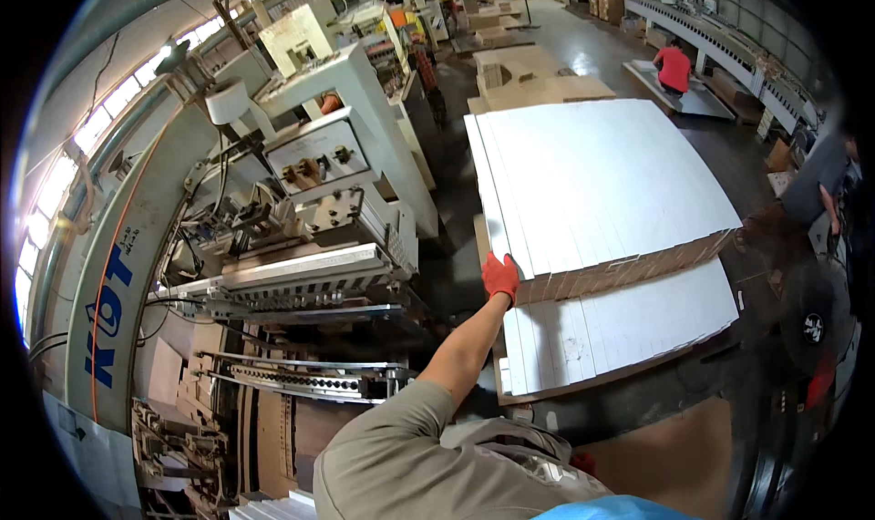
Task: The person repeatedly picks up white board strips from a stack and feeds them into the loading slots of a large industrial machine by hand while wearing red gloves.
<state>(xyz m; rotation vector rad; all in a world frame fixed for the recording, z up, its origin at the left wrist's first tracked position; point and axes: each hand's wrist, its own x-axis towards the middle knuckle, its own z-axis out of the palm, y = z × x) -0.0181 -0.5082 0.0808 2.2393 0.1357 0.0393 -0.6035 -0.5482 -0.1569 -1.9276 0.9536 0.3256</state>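
Note:
My left hand (500, 277), in a red glove, reaches forward on an outstretched bare forearm. It grips the near left corner of the upper stack of white panels (602, 183), fingers curled over the edge. This stack shows brown edges along its front and rests on a lower layer of white panels (629, 324) on a brown pallet board. A small red patch (583, 463) by my chest may be my right glove, but most of it is hidden.
A large white and grey machine (310, 237) with rails and rollers fills the left. A person in dark clothes (811, 329) stands at the right edge. Another person in a red shirt (674, 69) crouches far back. More cardboard stacks (538, 78) lie behind.

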